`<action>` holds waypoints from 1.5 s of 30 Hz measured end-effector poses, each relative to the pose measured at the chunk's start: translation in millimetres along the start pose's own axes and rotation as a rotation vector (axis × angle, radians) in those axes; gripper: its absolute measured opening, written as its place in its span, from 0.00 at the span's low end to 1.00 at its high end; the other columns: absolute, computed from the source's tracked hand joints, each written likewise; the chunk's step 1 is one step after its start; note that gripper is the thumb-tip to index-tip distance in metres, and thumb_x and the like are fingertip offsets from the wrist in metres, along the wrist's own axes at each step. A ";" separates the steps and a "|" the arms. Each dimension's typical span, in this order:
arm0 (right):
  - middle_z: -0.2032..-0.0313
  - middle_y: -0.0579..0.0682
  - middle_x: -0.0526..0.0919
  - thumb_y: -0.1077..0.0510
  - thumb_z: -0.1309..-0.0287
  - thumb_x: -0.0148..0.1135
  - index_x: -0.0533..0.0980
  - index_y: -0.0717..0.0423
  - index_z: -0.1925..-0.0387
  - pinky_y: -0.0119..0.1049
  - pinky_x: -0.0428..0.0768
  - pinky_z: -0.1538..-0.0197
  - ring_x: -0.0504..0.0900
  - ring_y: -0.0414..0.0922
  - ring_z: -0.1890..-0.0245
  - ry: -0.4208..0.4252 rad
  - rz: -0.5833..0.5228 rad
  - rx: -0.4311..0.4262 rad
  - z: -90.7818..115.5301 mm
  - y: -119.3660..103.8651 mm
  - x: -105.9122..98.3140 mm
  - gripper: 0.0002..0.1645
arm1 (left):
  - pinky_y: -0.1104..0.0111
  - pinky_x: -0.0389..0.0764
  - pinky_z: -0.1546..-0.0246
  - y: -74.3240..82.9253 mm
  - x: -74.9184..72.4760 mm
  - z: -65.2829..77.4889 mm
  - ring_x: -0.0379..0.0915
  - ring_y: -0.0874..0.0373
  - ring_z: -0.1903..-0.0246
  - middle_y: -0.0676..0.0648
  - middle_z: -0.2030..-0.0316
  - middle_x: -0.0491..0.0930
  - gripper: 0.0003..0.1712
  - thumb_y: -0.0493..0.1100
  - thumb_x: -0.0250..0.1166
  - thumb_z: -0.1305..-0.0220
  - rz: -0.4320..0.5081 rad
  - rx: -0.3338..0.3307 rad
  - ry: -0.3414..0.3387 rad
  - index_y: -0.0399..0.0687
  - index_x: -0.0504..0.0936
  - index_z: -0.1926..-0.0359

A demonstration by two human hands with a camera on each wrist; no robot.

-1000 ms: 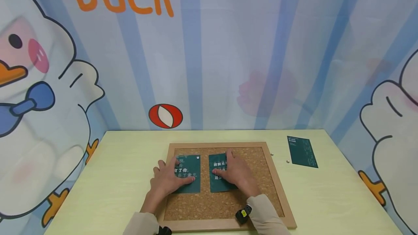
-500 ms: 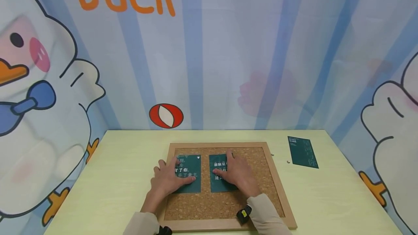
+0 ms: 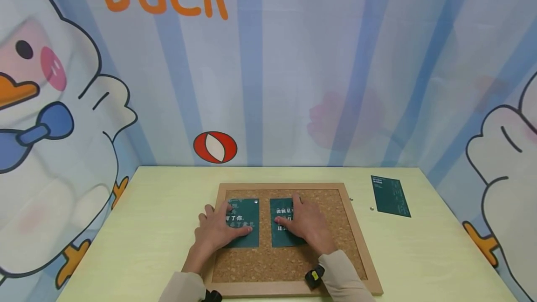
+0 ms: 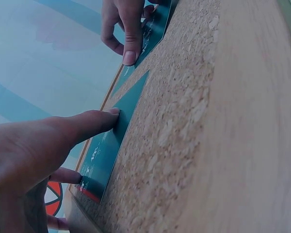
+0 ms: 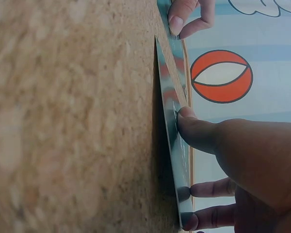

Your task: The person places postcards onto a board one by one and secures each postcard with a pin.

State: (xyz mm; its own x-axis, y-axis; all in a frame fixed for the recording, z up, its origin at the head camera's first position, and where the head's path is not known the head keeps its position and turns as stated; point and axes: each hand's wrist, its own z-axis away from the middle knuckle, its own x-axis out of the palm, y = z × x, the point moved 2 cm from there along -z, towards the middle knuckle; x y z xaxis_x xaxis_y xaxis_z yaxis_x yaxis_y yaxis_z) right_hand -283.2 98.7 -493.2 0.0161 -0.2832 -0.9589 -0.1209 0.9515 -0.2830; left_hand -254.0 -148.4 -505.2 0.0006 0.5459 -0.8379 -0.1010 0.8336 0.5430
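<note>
My left hand [image 3: 211, 232] rests on a dark green printed card [image 3: 253, 213] at the left of the cork board [image 3: 260, 264], thumb and fingers spread. A small shiny pin [image 3: 256, 202] sits at that card's upper right corner. My right hand [image 3: 310, 223] touches a second green card [image 3: 279, 240], covering its right part. In the right wrist view, the right thumb [image 5: 189, 119] presses this card [image 5: 166, 94], and two fingertips touch it lower down. The left wrist view has the left thumb [image 4: 99, 121] straight on the left card [image 4: 109, 150].
A third green card [image 3: 390, 195] lies on the pale table [image 3: 436, 255] right of the board. Small shiny pins [image 3: 371, 208] lie between that card and the wooden frame [image 3: 268, 289]. A curtain with duck drawings [image 3: 285, 59] hangs behind the table.
Both hands and the cards stay in the same places on the board. Only the head view has shifted slightly.
</note>
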 end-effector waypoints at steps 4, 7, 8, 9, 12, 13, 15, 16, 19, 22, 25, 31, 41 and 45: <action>0.52 0.64 0.83 0.29 0.43 0.72 0.69 0.60 0.32 0.54 0.84 0.60 0.84 0.58 0.59 0.003 0.006 -0.005 0.0 0.8 0.5 0.52 | 0.36 0.73 0.55 0.4 0.4 -0.3 0.62 0.32 0.45 0.32 0.45 0.64 0.53 0.71 0.79 0.54 0.001 -0.001 0.001 0.51 0.72 0.32; 0.51 0.64 0.83 0.29 0.43 0.71 0.68 0.59 0.31 0.55 0.84 0.59 0.85 0.59 0.57 0.006 0.021 -0.017 0.8 0.1 -0.2 0.52 | 0.36 0.73 0.54 0.4 0.6 -0.5 0.62 0.32 0.44 0.32 0.44 0.64 0.53 0.71 0.79 0.54 -0.001 -0.004 0.000 0.51 0.72 0.32; 0.50 0.64 0.83 0.28 0.42 0.70 0.68 0.59 0.30 0.55 0.84 0.59 0.85 0.59 0.56 0.004 0.028 -0.021 1.2 -0.3 -0.5 0.53 | 0.36 0.73 0.54 0.4 0.7 -0.6 0.62 0.32 0.44 0.32 0.44 0.64 0.54 0.71 0.79 0.54 -0.003 -0.005 0.000 0.51 0.72 0.32; 0.49 0.65 0.82 0.28 0.42 0.70 0.68 0.58 0.29 0.55 0.84 0.58 0.84 0.60 0.55 0.001 0.038 -0.025 1.5 -0.6 -0.9 0.53 | 0.36 0.73 0.54 0.3 0.7 -0.7 0.62 0.32 0.44 0.32 0.44 0.64 0.54 0.71 0.79 0.54 -0.002 -0.006 0.000 0.51 0.72 0.32; 0.45 0.65 0.81 0.27 0.40 0.67 0.68 0.56 0.26 0.56 0.84 0.55 0.84 0.61 0.51 -0.015 0.072 -0.032 2.3 -1.3 -1.5 0.53 | 0.36 0.74 0.54 0.1 0.8 -0.7 0.62 0.32 0.44 0.32 0.44 0.65 0.54 0.71 0.79 0.54 -0.002 -0.007 -0.001 0.50 0.72 0.32; 0.44 0.65 0.81 0.27 0.40 0.66 0.68 0.55 0.26 0.56 0.84 0.55 0.84 0.61 0.50 -0.021 0.085 -0.035 2.6 -1.5 -1.6 0.53 | 0.36 0.74 0.54 0.0 0.6 -0.6 0.62 0.33 0.44 0.32 0.44 0.65 0.54 0.71 0.79 0.54 -0.002 -0.007 -0.001 0.50 0.72 0.32; 0.42 0.64 0.80 0.26 0.39 0.65 0.68 0.53 0.25 0.56 0.84 0.55 0.83 0.61 0.49 -0.026 0.110 -0.041 2.9 -1.8 -1.9 0.52 | 0.36 0.73 0.54 -0.2 0.3 -0.5 0.62 0.32 0.45 0.32 0.45 0.64 0.54 0.71 0.79 0.54 0.000 -0.005 0.001 0.51 0.72 0.32; 0.42 0.64 0.80 0.26 0.39 0.64 0.68 0.52 0.25 0.55 0.84 0.55 0.84 0.61 0.50 -0.027 0.121 -0.043 3.1 -1.5 -2.1 0.52 | 0.36 0.73 0.54 0.0 0.4 -0.5 0.62 0.32 0.45 0.32 0.45 0.64 0.53 0.71 0.79 0.54 0.000 -0.004 0.001 0.51 0.72 0.33; 0.44 0.62 0.82 0.24 0.39 0.62 0.69 0.49 0.25 0.53 0.84 0.61 0.85 0.58 0.55 -0.022 0.159 -0.057 3.0 -0.5 -2.8 0.51 | 0.36 0.73 0.55 1.0 0.0 -0.9 0.62 0.32 0.45 0.32 0.45 0.64 0.54 0.72 0.79 0.54 0.000 0.004 0.002 0.50 0.72 0.33; 0.49 0.60 0.84 0.23 0.39 0.61 0.69 0.46 0.25 0.49 0.82 0.69 0.85 0.55 0.65 -0.023 0.192 -0.064 2.8 0.6 -4.2 0.51 | 0.36 0.73 0.56 1.9 -0.3 -1.7 0.62 0.31 0.45 0.32 0.45 0.64 0.54 0.73 0.79 0.55 -0.004 0.013 0.000 0.50 0.72 0.33; 0.52 0.59 0.85 0.21 0.39 0.59 0.68 0.44 0.25 0.46 0.78 0.75 0.81 0.51 0.74 -0.035 0.217 -0.068 3.0 1.3 -5.3 0.50 | 0.37 0.73 0.57 2.2 -0.7 -1.8 0.62 0.31 0.45 0.31 0.45 0.64 0.55 0.73 0.79 0.55 -0.011 0.013 -0.004 0.50 0.72 0.32; 0.53 0.58 0.85 0.19 0.39 0.55 0.67 0.41 0.23 0.43 0.72 0.80 0.73 0.48 0.83 -0.044 0.260 -0.063 4.0 3.5 -3.3 0.52 | 0.37 0.74 0.58 1.9 -0.2 -1.5 0.62 0.31 0.45 0.31 0.45 0.64 0.55 0.73 0.79 0.55 -0.016 0.012 -0.013 0.49 0.73 0.33; 0.53 0.58 0.84 0.18 0.40 0.53 0.66 0.40 0.22 0.42 0.69 0.80 0.71 0.48 0.82 -0.045 0.261 -0.052 4.3 6.9 0.4 0.53 | 0.35 0.73 0.57 8.9 -9.0 -5.2 0.62 0.27 0.44 0.28 0.44 0.65 0.54 0.71 0.80 0.55 -0.013 0.025 -0.079 0.47 0.73 0.35; 0.51 0.59 0.84 0.19 0.39 0.54 0.65 0.40 0.22 0.43 0.71 0.79 0.72 0.49 0.80 -0.057 0.232 -0.048 3.1 7.5 1.9 0.52 | 0.34 0.71 0.53 14.4 -14.2 -7.3 0.61 0.27 0.43 0.27 0.45 0.66 0.54 0.71 0.79 0.54 -0.061 0.000 -0.094 0.45 0.74 0.35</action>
State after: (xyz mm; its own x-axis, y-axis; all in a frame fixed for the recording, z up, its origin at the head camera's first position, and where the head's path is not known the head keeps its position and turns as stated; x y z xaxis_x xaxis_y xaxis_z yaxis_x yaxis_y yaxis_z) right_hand -281.0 105.7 -497.2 0.0380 -0.0492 -0.9981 -0.1752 0.9830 -0.0551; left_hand -262.6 -144.8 -485.9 0.1001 0.4994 -0.8606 -0.0983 0.8657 0.4909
